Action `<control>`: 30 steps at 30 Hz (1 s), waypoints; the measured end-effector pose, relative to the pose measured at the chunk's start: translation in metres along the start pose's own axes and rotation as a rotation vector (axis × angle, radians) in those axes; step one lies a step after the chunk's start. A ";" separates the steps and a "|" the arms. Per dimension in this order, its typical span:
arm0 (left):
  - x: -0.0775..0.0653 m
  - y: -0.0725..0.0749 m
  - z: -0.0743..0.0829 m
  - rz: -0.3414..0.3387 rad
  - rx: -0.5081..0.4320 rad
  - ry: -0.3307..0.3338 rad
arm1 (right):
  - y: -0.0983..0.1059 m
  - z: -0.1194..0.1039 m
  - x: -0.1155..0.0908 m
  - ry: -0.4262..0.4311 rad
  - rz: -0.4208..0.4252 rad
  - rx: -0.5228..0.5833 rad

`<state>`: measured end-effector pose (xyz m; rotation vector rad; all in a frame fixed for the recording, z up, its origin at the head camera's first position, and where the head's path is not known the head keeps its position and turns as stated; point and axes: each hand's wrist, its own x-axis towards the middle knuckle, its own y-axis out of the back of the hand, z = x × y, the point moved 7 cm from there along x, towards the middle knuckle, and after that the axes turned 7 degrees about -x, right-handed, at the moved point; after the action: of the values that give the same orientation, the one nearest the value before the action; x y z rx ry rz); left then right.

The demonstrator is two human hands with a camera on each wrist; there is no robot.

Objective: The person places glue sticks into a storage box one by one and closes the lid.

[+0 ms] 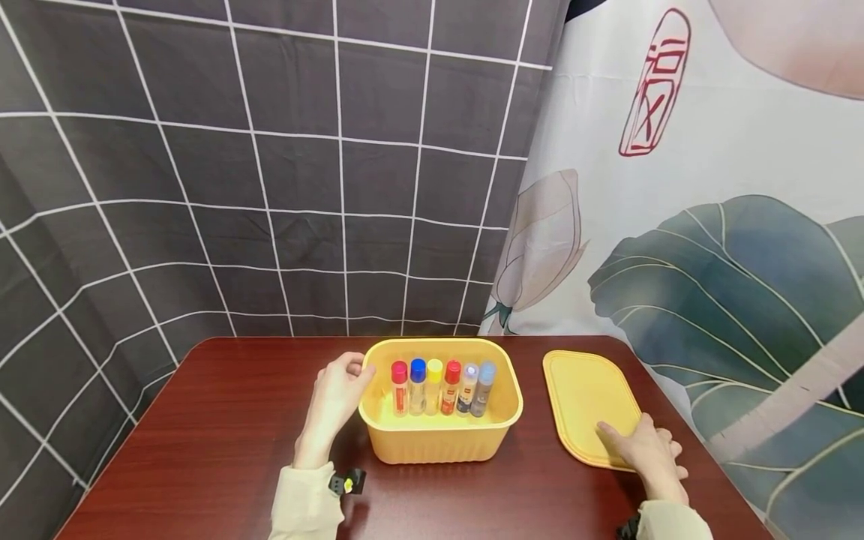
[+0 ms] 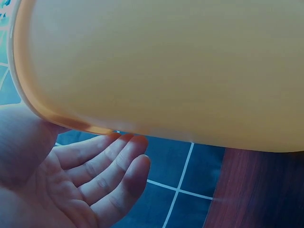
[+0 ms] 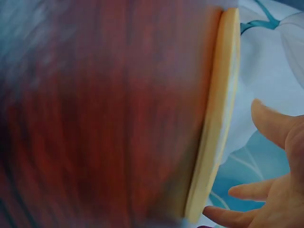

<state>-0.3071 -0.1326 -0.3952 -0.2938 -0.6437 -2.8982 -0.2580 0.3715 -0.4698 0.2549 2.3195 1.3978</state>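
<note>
A yellow plastic bin (image 1: 442,446) stands on the table, with several small clear bottles (image 1: 433,397) in a row inside, their caps red, blue, yellow and pale violet-blue. At its left end is my left hand (image 1: 337,394), thumb by the rim and fingers loosely bent. The left wrist view shows the fingers (image 2: 118,190) beside the bin's wall (image 2: 156,71), not wrapped round it. To the right lies a flat yellow lid (image 1: 590,401). Over its near right corner my right hand (image 1: 651,454) is spread; in the right wrist view the fingers (image 3: 251,190) reach the lid's edge (image 3: 218,114).
The dark red wooden table (image 1: 223,420) extends left of the bin. Behind it hangs a grey cloth (image 1: 290,180) with white grid lines. A white cloth (image 1: 594,112) with painted lotus leaves hangs along the right edge.
</note>
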 end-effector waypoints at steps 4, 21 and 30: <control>0.000 0.000 0.000 0.000 -0.001 0.001 | -0.001 0.006 0.003 -0.019 -0.031 -0.009; 0.002 0.001 -0.003 -0.004 0.008 0.003 | 0.007 0.014 0.017 -0.181 -0.035 -0.105; 0.000 0.000 -0.001 -0.014 0.003 0.003 | 0.012 0.022 0.024 -0.169 -0.086 -0.172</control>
<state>-0.3074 -0.1330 -0.3959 -0.2856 -0.6527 -2.9105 -0.2707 0.4033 -0.4742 0.2099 2.0369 1.4633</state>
